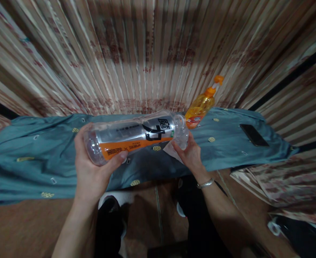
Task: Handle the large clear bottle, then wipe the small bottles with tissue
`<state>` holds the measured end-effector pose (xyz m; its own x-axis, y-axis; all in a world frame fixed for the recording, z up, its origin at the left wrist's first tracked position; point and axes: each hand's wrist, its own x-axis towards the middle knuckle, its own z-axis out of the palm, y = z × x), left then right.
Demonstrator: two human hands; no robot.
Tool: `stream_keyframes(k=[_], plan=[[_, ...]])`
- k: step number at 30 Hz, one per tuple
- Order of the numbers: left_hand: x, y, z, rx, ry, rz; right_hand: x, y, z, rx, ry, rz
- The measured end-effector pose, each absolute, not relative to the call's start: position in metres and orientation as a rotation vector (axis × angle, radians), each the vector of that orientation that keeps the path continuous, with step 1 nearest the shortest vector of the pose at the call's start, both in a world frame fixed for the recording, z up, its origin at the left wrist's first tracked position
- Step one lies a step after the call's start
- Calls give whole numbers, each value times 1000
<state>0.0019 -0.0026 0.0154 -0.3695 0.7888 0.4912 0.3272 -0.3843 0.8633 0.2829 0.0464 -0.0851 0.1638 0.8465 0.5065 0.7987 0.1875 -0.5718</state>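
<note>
A large clear plastic bottle (136, 134) with a silver and orange label lies sideways in the air over the cloth-covered table. My left hand (93, 168) is wrapped around its left end, the thumb resting along the orange part of the label. At the other end, my right hand (188, 152) grips the clear end of the bottle; its fingers are partly hidden behind the plastic. Beside the right thumb shows a white piece of tissue or cloth (172, 151), and I cannot tell whether the hand holds it.
Behind the bottle's right end stands a pump bottle (201, 106) of orange-yellow liquid. A black phone (254, 135) lies farther right on the teal tablecloth (222, 154). Patterned curtains (136, 53) hang behind the table, with dark poles (289, 77) at the sides.
</note>
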Motion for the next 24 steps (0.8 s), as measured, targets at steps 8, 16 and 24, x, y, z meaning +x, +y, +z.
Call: stream_keyframes(k=[8,16,24], plan=[[3,-3,16,1467,1458,1827,284,46,-86,-1589,-1620,71],[1,-2,14,1433,1489,1789,283,47,-88,-1564,-1606,90],[3,-3,16,1451,1498,1796,284,48,-90,-1571,-1600,70]])
